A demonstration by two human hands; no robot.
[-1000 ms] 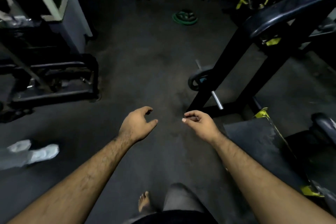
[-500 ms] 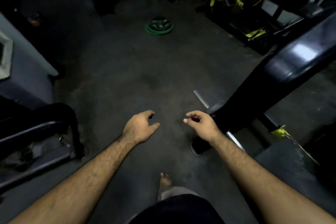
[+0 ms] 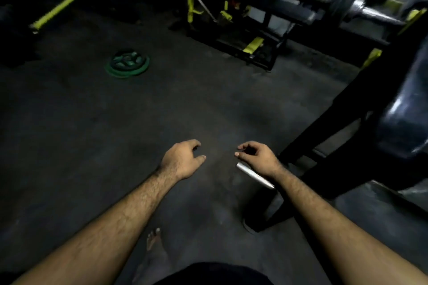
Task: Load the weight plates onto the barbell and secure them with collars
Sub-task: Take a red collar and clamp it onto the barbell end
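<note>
Both hands hang over the dark floor [image 3: 97, 146], empty. The left hand [image 3: 183, 161] is palm down, its fingers loosely curled and its thumb stretched toward the other hand, with a clear gap between thumb and forefinger; it touches nothing. The right hand [image 3: 257, 157] mirrors it: fingers bent in a loose hook, thumb pointing left, a dark gap showing between thumb and fingers, nothing inside it.

Taking the right hand as the landmark: a bare steel bar end [image 3: 254, 174] shows just beneath its wrist, slanting down to the right and passing under the forearm; whether the wrist touches it cannot be told. A black frame [image 3: 342, 122] rises to the right of the hand, its foot on the floor below the forearm. Far up and to the left of the hand, well apart from it, green plates [image 3: 127, 63] lie stacked flat on the floor. Far up and to the right, a blurred barbell [image 3: 375, 14] rests high on a rack. A bare foot [image 3: 154, 239] stands below and to the left of the hand.
</note>
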